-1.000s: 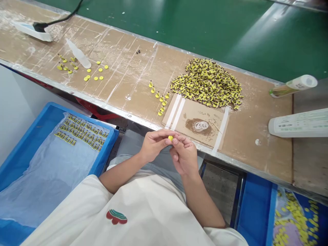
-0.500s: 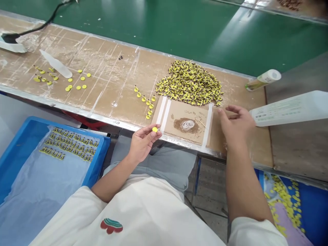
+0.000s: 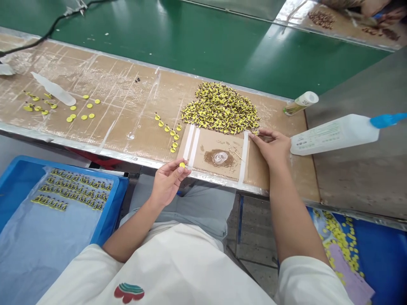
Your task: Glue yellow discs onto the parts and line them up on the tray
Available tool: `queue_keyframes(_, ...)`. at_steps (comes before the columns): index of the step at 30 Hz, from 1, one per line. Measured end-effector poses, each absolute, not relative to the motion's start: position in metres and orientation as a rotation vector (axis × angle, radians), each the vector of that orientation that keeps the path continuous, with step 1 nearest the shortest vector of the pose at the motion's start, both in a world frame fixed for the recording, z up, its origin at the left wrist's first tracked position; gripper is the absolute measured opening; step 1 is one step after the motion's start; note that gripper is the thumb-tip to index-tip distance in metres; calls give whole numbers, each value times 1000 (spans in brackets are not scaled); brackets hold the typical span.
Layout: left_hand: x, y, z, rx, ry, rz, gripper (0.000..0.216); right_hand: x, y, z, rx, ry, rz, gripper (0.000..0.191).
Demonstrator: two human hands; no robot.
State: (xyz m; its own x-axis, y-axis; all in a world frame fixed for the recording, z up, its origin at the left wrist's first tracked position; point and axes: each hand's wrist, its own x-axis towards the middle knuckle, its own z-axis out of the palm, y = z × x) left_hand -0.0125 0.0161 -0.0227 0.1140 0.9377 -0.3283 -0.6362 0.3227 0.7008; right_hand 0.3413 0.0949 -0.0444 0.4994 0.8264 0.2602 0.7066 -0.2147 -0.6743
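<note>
Between the thumb and fingers of my left hand (image 3: 168, 181) is a small round yellow disc (image 3: 182, 165), held above the table's front edge. My right hand (image 3: 272, 146) reaches to the lower right edge of a heap of small yellow-and-dark pieces (image 3: 221, 108); its fingertips touch or nearly touch the pieces there, and whether one is pinched I cannot tell. Between my hands lies a taped cardboard sheet (image 3: 210, 146) with a clear blob in a wet brown patch (image 3: 221, 157). Several yellow discs with small figures on them (image 3: 167, 128) stand left of the sheet.
A white bottle with a blue nozzle (image 3: 337, 134) and a smaller cylindrical container (image 3: 300, 103) stand at the right. Loose yellow discs (image 3: 84, 117) lie at the left. A blue tray (image 3: 119, 182) holds rows of assembled pieces; a blue bin (image 3: 378, 241) of yellow discs sits lower right.
My right hand has moved left to the edge of the heap, its fingers now at the pieces. My left hand still holds the yellow disc. The view has shifted slightly.
</note>
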Motion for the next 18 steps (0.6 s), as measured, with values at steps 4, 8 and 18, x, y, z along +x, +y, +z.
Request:
queue_keyframes(4, -12, 15, -22, 451, 834, 1215, 25, 341, 90, -46, -1925, -1235, 196, 49)
queue_keyframes(8, -13, 14, -21, 458, 848, 1219, 25, 341, 91, -49, -1827, -1209, 241, 41)
queue_keyframes(18, -8, 13, -17, 335, 795, 1174, 26, 318, 68, -43, -1635, -1117, 297, 35)
